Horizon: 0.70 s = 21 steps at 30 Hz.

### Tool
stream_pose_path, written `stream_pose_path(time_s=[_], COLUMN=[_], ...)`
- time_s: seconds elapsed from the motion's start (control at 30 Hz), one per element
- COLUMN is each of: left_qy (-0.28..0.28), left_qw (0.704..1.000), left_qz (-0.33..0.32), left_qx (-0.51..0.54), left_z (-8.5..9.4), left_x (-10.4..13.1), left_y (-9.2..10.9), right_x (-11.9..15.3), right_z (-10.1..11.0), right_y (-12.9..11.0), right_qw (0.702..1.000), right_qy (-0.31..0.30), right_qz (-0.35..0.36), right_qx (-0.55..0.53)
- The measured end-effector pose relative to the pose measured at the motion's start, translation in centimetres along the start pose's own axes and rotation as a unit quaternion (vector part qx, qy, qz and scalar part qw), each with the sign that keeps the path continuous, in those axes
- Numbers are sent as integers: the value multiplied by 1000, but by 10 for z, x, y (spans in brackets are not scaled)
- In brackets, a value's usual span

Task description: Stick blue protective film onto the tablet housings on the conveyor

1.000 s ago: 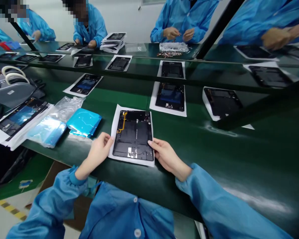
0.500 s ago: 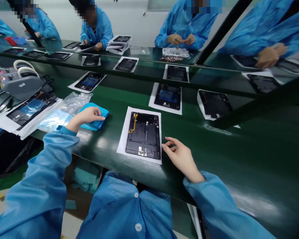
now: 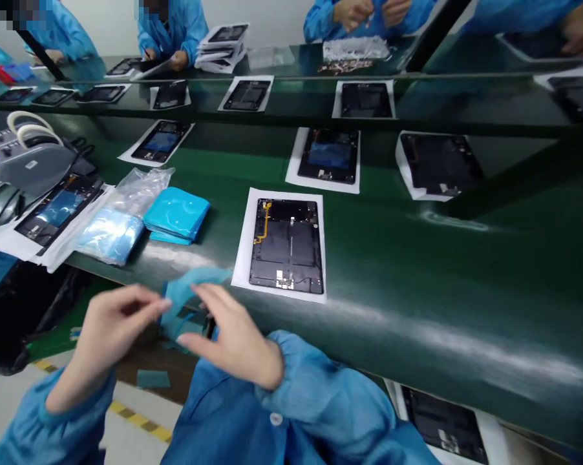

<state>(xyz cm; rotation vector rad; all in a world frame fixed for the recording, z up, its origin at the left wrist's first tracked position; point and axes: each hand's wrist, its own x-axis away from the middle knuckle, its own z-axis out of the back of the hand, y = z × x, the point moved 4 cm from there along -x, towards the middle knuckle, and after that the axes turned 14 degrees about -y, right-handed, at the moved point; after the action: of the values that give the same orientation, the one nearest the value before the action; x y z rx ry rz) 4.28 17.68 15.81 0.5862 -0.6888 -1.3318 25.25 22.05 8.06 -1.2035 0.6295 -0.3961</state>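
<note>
Over the front edge of the table, my left hand (image 3: 114,323) pinches a thin, curling sheet of blue film (image 3: 179,292) between thumb and fingers. My right hand (image 3: 236,336) is beside the film, thumb and fingers apart; whether its fingertips touch the sheet I cannot tell. Beyond my right hand lies a black tablet housing (image 3: 286,248) with an orange flex cable at its upper left, flat on white paper (image 3: 243,258). To the left of it sits a stack of blue film sheets (image 3: 178,213), next to a clear plastic bag (image 3: 112,232) holding more blue sheets.
A grey machine with pale rings (image 3: 32,155) stands at the far left, near another housing on papers (image 3: 59,206). Several more housings lie farther back, including one with blue film (image 3: 329,155). A raised shelf (image 3: 291,119) crosses the table; co-workers in blue sit beyond.
My left hand has come away from the blue stack with a sheet of film, down toward me. My right hand has moved left from beside the housing to the film. The view has tilted down.
</note>
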Motion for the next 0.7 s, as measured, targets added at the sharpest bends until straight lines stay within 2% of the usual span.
stream_pose_path(time_s=[0.07,0.13,0.2,0.27,0.37,0.5,0.7], left_qy=[-68,-89,-87,-94,-120,-148,-163], left_qw=[992,977,962,948,935,928,929], left_qz=[85,164,224,261,278,276,274], left_qx=[58,102,132,158,185,201,187], left_z=[-17,-33,-48,-62,-82,-101,-117], left_x=[40,66,81,85,79,64,44], left_y=[-26,-56,-84,-108,-131,-151,-174], right_x=[-5,-5,-3,1,6,11,7], right_z=[-39,-73,-97,-113,-126,-133,-135], right_y=[7,21,39,60,88,118,149], right_qw=[997,986,969,953,932,906,872], right_qy=[-65,-126,-167,-183,-197,-197,-172], right_qz=[-9,-35,-75,-112,-145,-185,-266], right_qx=[-48,-106,-166,-212,-268,-325,-372])
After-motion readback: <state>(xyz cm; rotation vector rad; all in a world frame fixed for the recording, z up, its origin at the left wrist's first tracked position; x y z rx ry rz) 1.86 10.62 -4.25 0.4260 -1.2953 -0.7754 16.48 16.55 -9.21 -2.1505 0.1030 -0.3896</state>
